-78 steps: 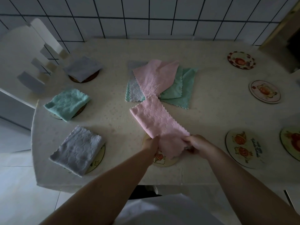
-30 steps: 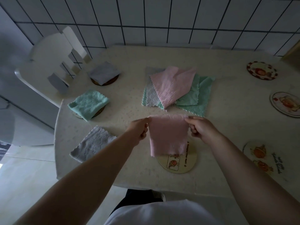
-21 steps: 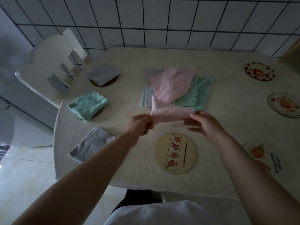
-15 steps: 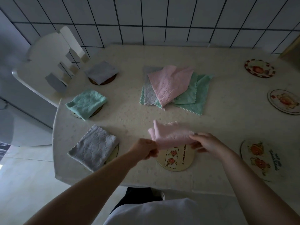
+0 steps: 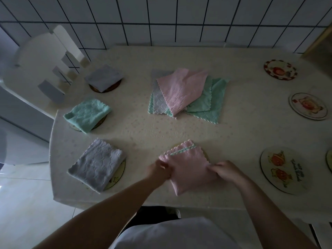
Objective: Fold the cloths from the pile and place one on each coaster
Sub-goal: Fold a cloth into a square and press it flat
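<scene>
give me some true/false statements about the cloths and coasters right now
1. Both hands hold the folded pink cloth. True: left hand, right hand.
2. Two grey cloths already lie on coasters. True: far one, near one.
3. The pile has a grey cloth on top. False: pink is on top.
4. The folded green cloth is in the pile. False: it sits on a coaster at the left.
5. The coasters on the right are covered. False: all bare, like this one.
</scene>
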